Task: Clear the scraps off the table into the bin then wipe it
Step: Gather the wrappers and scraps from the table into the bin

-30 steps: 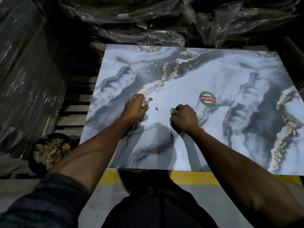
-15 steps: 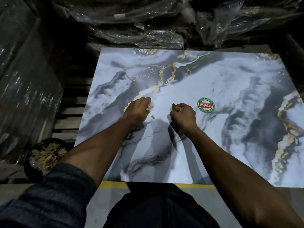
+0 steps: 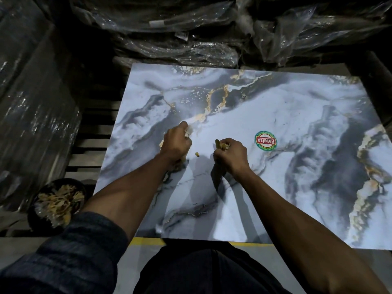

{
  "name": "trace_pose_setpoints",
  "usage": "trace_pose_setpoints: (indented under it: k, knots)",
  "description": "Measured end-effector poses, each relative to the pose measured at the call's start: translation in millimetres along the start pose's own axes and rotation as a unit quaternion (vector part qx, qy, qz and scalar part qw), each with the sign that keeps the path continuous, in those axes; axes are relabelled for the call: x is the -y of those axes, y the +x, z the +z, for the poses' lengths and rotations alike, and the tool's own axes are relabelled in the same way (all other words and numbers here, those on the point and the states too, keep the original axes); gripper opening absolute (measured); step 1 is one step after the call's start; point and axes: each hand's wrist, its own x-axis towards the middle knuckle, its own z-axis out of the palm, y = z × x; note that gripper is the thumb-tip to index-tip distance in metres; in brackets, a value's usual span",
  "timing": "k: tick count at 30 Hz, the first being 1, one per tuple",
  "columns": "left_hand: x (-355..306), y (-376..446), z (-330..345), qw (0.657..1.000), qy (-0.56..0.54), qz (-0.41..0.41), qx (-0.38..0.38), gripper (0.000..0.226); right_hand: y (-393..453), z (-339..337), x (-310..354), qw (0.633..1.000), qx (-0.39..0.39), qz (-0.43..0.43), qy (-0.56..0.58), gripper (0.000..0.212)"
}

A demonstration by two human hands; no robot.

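The table (image 3: 265, 115) is a marble-patterned slab in white, grey and gold. My left hand (image 3: 176, 143) rests near its middle, fingers closed around pale yellowish scraps that poke out at the top. My right hand (image 3: 231, 153) sits a little to the right, fisted on more scraps (image 3: 221, 145) showing at the thumb side. One small loose scrap (image 3: 197, 154) lies on the table between the two hands. A round black bin (image 3: 57, 203) holding many yellowish scraps stands on the floor off the table's left front corner.
A round green and red sticker (image 3: 266, 140) is stuck on the table right of my right hand. Plastic-wrapped bundles (image 3: 191, 28) crowd the far side and the left. A slatted pallet (image 3: 93, 145) lies left of the table. A yellow floor line (image 3: 146, 241) runs under the near edge.
Both hands have stayed closed on scraps and shifted slightly. The loose scrap between them remains. The camera has tilted a little, so the table sits lower in view.
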Motion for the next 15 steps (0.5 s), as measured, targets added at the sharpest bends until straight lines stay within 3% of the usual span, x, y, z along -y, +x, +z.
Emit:
trace_pose_setpoints:
  k: [8,11,15]
  knots:
    - [24.4,-22.8,-34.1,0.953,-0.248,-0.153,-0.082,0.019,-15.4,28.8,15.6,0.967,0.119,-0.142,-0.177,0.019]
    - [41.6,-36.0,-42.9,0.928,-0.305,-0.192,-0.09,0.026,-20.9,39.4,21.0,0.956,0.121,-0.151,-0.219,0.025]
    - [53.1,-61.0,-55.2,0.907,-0.344,-0.21,-0.118,0.016,-26.9,50.6,24.0,0.943,0.11,-0.152,-0.276,0.035]
